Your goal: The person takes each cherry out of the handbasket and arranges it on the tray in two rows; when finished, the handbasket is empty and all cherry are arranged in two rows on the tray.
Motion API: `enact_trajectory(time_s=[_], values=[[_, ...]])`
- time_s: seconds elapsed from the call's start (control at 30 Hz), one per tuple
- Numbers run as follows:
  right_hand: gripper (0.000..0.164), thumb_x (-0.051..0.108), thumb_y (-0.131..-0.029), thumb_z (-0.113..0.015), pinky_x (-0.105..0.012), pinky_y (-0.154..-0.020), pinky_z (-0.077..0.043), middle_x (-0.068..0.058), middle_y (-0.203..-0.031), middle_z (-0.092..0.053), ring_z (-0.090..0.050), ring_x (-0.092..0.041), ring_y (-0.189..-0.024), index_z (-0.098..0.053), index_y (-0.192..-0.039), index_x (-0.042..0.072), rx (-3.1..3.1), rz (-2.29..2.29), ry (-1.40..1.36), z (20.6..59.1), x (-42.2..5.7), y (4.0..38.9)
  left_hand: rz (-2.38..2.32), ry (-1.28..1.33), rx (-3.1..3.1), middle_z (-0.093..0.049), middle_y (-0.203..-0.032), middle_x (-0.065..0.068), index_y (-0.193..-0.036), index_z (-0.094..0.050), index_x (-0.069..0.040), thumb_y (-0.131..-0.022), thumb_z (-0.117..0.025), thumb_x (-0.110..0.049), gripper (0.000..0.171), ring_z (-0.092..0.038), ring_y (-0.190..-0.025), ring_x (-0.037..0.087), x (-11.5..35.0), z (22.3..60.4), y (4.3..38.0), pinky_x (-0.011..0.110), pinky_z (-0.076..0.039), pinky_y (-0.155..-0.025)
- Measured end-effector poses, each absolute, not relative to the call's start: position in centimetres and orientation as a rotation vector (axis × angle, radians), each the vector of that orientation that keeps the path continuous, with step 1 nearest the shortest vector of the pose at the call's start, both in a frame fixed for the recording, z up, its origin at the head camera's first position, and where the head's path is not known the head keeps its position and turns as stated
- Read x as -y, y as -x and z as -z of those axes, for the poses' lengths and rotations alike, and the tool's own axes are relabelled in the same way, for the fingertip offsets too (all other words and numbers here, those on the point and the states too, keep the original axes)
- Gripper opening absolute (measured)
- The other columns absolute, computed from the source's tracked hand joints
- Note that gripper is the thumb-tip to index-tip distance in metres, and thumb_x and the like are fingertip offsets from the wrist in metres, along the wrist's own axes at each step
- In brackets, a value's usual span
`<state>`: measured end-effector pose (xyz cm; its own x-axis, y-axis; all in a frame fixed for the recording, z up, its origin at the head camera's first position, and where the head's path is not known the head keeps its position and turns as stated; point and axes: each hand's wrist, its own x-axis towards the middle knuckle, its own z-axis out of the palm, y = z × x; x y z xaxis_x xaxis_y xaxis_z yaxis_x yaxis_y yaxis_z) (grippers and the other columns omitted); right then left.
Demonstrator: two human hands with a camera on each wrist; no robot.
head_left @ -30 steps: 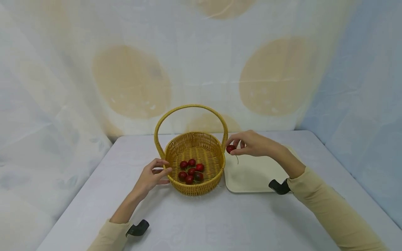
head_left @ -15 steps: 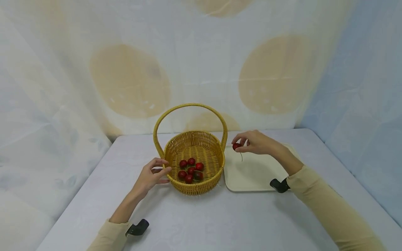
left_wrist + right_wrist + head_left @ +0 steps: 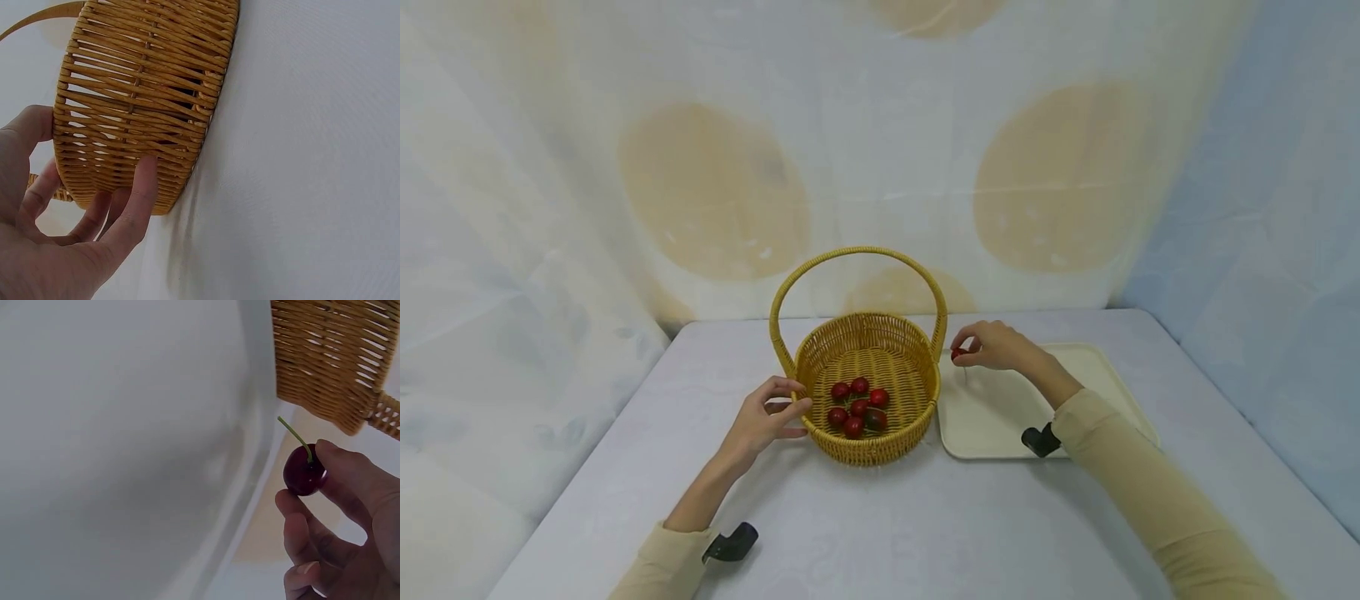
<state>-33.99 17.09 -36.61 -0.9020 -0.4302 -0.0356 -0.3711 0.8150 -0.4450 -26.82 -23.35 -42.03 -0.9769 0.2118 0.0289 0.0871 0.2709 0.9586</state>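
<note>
A round yellow wicker basket (image 3: pixel 868 452) with a tall arched handle stands mid-table, several red cherries (image 3: pixel 859 407) lying on its floor. My left hand (image 3: pixel 762 421) holds its left side, thumb and index at the rim and other fingers along the outer wall; the left wrist view shows this hand (image 3: pixel 69 244) against the weave. Right of the basket, my right hand (image 3: pixel 1000 346) pinches one cherry (image 3: pixel 304 470) between thumb and fingertips. That cherry hangs above the left part of a cream tray (image 3: pixel 1000 437), its green stem free.
The tray lies close beside the basket's right side. White cloth covers the table (image 3: pixel 880 525), and a patterned curtain (image 3: pixel 880 150) encloses the back and sides. The basket handle (image 3: pixel 859 250) arches high over the opening. Black wrist mounts (image 3: pixel 1040 440) jut from both sleeves.
My right hand, still pinching the cherry, first moved right, away from the basket, then dipped slightly lower and a little back left over the tray. The left hand and basket stayed put.
</note>
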Motion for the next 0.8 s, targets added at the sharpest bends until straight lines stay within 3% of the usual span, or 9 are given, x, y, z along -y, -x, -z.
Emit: enact_trajectory(time_s=[0.33, 0.57, 0.8], values=[[0.021, 0.026, -0.091, -0.07, -0.028, -0.064, -0.05, -0.01, -0.099, -0.073, -0.065, -0.021, -0.083, -0.071, -0.106, 0.011, -2.896, 0.634, 0.533, 37.9, -15.8, 35.2, -1.815, -0.272, -2.422, -0.051, -0.127, 0.018, -0.127, -0.051, -0.003, -0.089, -0.072, -0.034, 0.054, -0.062, -0.11, 0.027, 23.4, 42.2, 26.9, 0.049, -0.062, -0.08], [0.024, 0.027, -0.092, -0.069, -0.036, -0.07, -0.053, -0.011, -0.106, -0.071, -0.065, -0.025, -0.093, -0.071, -0.11, 0.012, -2.901, 0.583, 0.501, 38.5, -15.3, 35.5, -1.812, -0.267, -2.413, -0.051, -0.127, 0.018, -0.126, -0.051, -0.004, -0.089, -0.073, -0.035, 0.053, -0.061, -0.112, 0.029, 23.4, 42.2, 26.8, 0.047, -0.062, -0.08], [0.027, 0.03, -0.092, -0.069, -0.033, -0.069, -0.051, -0.01, -0.107, -0.07, -0.064, -0.024, -0.091, -0.071, -0.112, 0.013, -2.902, 0.587, 0.466, 39.3, -15.4, 35.9, -1.804, -0.27, -2.428, -0.051, -0.127, 0.018, -0.126, -0.052, -0.004, -0.089, -0.072, -0.036, 0.053, -0.061, -0.111, 0.029, 23.5, 42.2, 27.0, 0.046, -0.063, -0.079]])
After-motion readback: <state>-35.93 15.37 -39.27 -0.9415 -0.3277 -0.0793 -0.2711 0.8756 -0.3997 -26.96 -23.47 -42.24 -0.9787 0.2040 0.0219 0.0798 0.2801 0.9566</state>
